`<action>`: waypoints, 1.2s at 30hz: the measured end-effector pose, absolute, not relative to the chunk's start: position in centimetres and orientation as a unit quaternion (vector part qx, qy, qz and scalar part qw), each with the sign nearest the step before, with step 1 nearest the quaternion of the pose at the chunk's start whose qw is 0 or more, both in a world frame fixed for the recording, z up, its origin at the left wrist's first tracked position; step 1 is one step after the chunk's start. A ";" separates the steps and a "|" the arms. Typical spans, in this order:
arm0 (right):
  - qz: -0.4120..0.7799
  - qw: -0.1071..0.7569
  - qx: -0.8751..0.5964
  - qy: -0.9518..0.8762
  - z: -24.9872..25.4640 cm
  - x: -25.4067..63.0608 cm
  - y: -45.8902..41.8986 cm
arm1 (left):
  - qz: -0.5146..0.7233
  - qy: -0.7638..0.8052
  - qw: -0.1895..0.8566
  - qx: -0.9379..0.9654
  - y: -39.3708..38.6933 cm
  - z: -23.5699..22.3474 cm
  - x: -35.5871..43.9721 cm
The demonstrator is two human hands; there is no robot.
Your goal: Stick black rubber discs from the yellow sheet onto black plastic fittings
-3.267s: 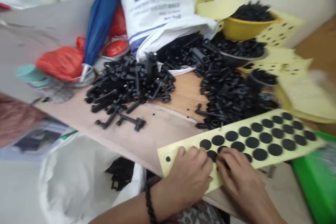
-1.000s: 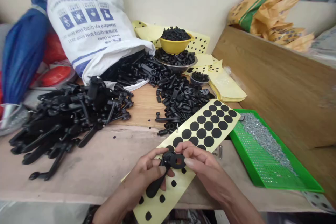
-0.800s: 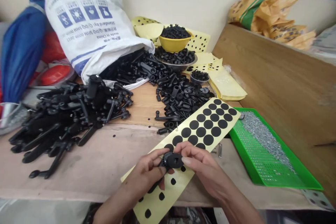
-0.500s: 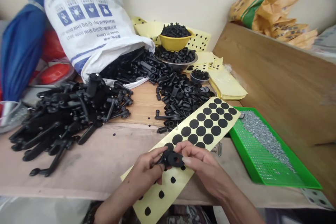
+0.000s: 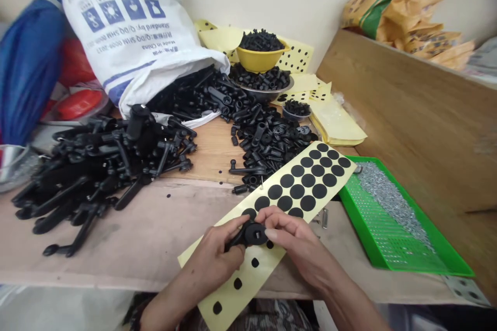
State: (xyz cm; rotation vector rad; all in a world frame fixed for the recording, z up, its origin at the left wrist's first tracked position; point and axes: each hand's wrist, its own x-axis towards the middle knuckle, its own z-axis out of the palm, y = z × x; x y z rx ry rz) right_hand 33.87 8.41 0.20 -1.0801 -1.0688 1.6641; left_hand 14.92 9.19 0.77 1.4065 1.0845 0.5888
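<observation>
Probably for steadiness, your left hand (image 5: pixel 213 256) curls closed around the black crank (image 5: pixel 239 236) above the yellow sheet (image 5: pixel 248 280), while your right hand (image 5: pixel 293 238) pinches the round disc (image 5: pixel 250 229) by its rim.

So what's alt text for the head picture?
A person's left hand holds a black handle while the right hand touches a holed disc at its end, over a yellow sheet of black circles. Piled black handles lie left, a green tray right.

Our bare left hand (image 5: pixel 215 258) curls in a thumb-and-finger grip; our bare right hand (image 5: pixel 291 235) pinches just beside it.
</observation>
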 end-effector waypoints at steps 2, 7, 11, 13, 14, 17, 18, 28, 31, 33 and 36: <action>0.664 0.428 -0.435 -0.433 0.1 33.9 8.4 | 0.255 0.465 0.586 0.613 9.1 0.6 14.8; 0.657 0.418 -0.451 -0.436 0.2 33.7 8.5 | 0.256 0.457 0.582 0.622 9.1 0.7 14.8; 0.655 0.414 -0.457 -0.438 0.3 33.6 8.6 | 0.251 0.461 0.581 0.622 9.0 0.9 14.8; 0.651 0.411 -0.461 -0.440 0.4 33.5 8.5 | 0.246 0.466 0.575 0.626 9.0 1.1 14.8; 0.649 0.411 -0.462 -0.443 0.4 33.5 8.5 | 0.244 0.467 0.572 0.629 8.9 1.2 14.8; 0.643 0.413 -0.460 -0.452 0.5 33.6 8.4 | 0.243 0.474 0.560 0.634 8.8 1.5 14.9; 0.641 0.414 -0.458 -0.455 0.5 33.6 8.4 | 0.242 0.480 0.554 0.635 8.8 1.6 14.9; 0.596 0.397 -0.471 -0.514 1.1 33.2 8.4 | 0.262 0.531 0.523 0.613 8.4 1.2 15.7; 0.609 0.393 -0.454 -0.519 0.9 33.6 8.3 | 0.277 0.525 0.519 0.615 8.1 1.1 15.6; 0.656 0.393 -0.431 -0.479 0.7 33.9 8.4 | 0.283 0.520 0.525 0.611 8.0 1.0 15.5; 0.737 0.399 -0.390 -0.383 0.4 34.0 8.4 | 0.288 0.523 0.539 0.594 7.8 0.9 15.4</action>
